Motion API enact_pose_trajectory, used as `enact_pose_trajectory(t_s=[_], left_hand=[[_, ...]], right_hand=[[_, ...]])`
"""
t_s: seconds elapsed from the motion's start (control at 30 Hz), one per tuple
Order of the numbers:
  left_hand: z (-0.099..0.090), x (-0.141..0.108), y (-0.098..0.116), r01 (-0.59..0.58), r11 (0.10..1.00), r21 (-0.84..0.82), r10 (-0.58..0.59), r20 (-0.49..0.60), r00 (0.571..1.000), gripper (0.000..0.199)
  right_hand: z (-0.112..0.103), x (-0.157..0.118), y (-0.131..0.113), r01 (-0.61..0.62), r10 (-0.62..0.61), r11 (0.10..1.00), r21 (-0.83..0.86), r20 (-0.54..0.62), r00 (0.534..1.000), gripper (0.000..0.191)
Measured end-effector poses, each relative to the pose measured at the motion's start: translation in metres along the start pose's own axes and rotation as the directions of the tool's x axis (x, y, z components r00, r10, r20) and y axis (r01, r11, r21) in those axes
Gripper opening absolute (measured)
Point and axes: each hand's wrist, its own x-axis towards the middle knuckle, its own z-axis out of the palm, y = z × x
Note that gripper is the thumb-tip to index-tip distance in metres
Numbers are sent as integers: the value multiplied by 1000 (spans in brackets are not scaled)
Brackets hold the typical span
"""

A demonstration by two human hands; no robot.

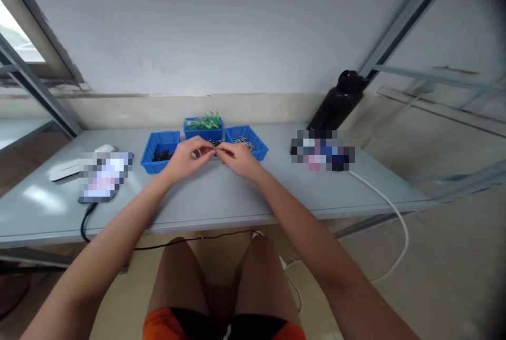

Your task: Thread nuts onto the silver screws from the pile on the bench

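1. Shorts (161,324), nearest, well below the middle bin (204,133) of green strips (206,122).
2. Left hand (190,158) and right hand (240,161) together pinch a small part (214,151), just before the middle bin.
3. Left of it: left bin (164,138), dark bits (161,155); farther, phone (106,177), pixelated, unreadable.
4. Right of it: right bin (258,143), silver pins (245,143); farther, bottle (337,107).

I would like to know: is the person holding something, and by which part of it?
A small piece seems pinched where the fingers of the left hand and right hand meet; too small to tell what, or which part.
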Motion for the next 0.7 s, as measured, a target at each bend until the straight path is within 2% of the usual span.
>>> enact_pose_trajectory(t_s=[0.13, 0.27, 0.43, 0.7], left_hand=[[1, 0, 0, 56, 997, -44, -57, -1, 998, 27], [3, 0, -6, 119, 993, -26, -119, -1, 993, 25], [3, 1, -8, 98, 995, 6, -98, 20, 995, 26], [2, 1, -9, 79, 997, 20, -78, -11, 997, 28]], right_hand=[[2, 0, 3, 3, -3, 1000, 3, -21, 1000, 26], [0, 0, 4, 15, -16, 1000, -16, -94, 995, 25], [-2, 0, 4, 25, -25, 1000, -8, -139, 990, 30], [-1, 0, 5, 21, -25, 999, -37, -104, 994, 29]])
